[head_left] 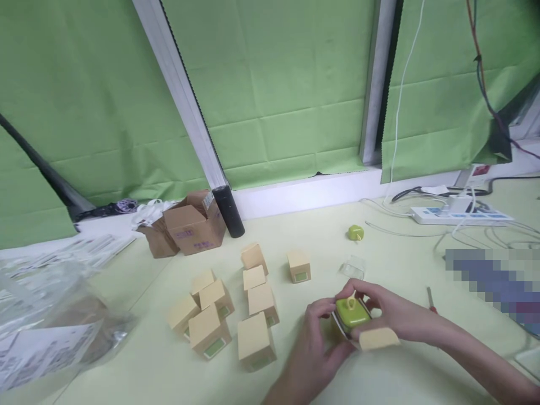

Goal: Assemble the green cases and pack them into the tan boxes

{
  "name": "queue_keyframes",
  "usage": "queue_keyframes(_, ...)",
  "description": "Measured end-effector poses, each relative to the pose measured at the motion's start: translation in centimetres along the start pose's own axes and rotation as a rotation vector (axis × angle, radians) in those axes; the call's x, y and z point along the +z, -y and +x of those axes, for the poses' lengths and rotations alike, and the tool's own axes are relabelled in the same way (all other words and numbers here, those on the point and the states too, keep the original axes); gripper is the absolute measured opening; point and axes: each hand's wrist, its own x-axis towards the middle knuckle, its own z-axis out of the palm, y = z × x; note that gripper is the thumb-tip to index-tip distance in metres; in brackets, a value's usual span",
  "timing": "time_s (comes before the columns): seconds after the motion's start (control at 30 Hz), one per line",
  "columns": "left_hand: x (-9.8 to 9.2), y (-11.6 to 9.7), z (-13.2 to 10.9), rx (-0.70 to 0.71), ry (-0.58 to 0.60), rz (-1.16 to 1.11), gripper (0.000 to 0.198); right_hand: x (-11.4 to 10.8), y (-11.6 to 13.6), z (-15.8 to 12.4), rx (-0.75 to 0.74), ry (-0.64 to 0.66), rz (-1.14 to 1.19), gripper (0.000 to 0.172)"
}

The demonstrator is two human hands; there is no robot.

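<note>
Between my hands is a small open cardboard box, its tan flap (378, 338) folded out toward me. A glossy green case (352, 313) with a yellow loop on top sits in the box's opening. My left hand (314, 340) is closed around the box's left side, fingers at the far edge and thumb at the near edge. From the right, my right hand (390, 309) grips the box, its fingers curled over the far side and its thumb by the flap. The box's lower part is hidden by my hands.
Several small tan boxes (211, 329) stand left of my hands, with a lone box (299, 266) farther back. Beyond lie a clear plastic piece (353, 267) and another green item (355, 232). A screwdriver (431, 301), power strip (476, 216), carton (196, 228) and black cylinder (228, 211) are around.
</note>
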Motion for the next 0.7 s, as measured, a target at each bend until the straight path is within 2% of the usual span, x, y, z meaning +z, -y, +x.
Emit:
queue_keyframes(0.1,-0.1,0.1,0.1,0.058,0.018,0.043,0.046,0.1,-0.6,-0.1,-0.064,-0.026,-0.101,0.029)
queue_keyframes(0.23,-0.4,-0.3,0.4,0.06,0.081,0.11,0.056,-0.8,-1.3,-0.6,-0.153,0.057,-0.072,0.03)
queue_keyframes(0.3,-0.6,-0.8,0.5,0.032,0.125,0.134,0.053,-1.0,-1.5,-0.5,-0.134,0.06,0.002,0.033)
queue_keyframes(0.4,-0.6,-1.2,0.6,0.008,0.163,0.141,0.043,-0.5,-1.5,-0.2,-0.09,-0.015,0.045,0.029)
queue_keyframes(0.5,-0.4,-0.8,0.4,-0.042,0.099,0.084,0.052,0.3,-1.4,0.2,-0.149,-0.11,-0.002,0.023)
queue_keyframes(0.6,-0.2,-0.3,0.1,-0.142,0.021,-0.01,0.058,0.4,-1.4,0.3,-0.233,-0.127,-0.075,0.011)
queue_keyframes(0.7,-0.4,-0.6,0.2,-0.152,0.048,-0.017,0.046,-0.1,-1.5,0.1,-0.268,-0.088,-0.101,0.02)
